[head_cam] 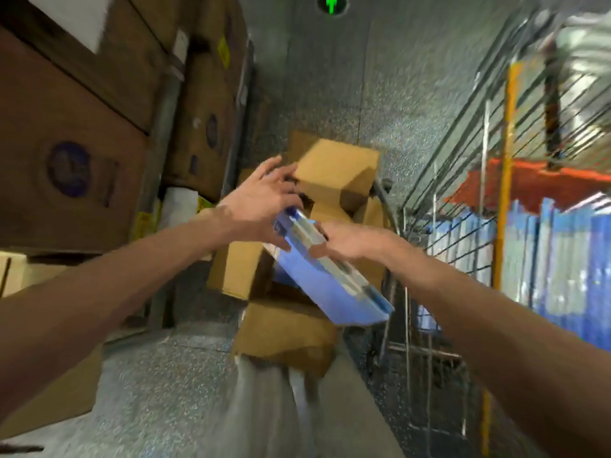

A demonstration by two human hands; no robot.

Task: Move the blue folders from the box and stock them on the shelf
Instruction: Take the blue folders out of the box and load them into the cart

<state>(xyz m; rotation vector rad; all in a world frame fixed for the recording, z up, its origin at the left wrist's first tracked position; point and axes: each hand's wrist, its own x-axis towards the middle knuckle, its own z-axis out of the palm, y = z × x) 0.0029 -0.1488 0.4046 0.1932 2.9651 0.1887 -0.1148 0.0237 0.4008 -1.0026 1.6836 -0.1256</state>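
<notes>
Left hand (261,201) and right hand (347,239) both grip the tilted blue folders (330,285) between them, above the box (236,269).

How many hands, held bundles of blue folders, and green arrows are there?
Hands: 2 (left hand, right hand)
Held bundle of blue folders: 1
Green arrow: 1
Total: 4

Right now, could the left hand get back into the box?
Probably not freely: the left hand grips the blue folders, and that stack hangs across the box opening.
</notes>
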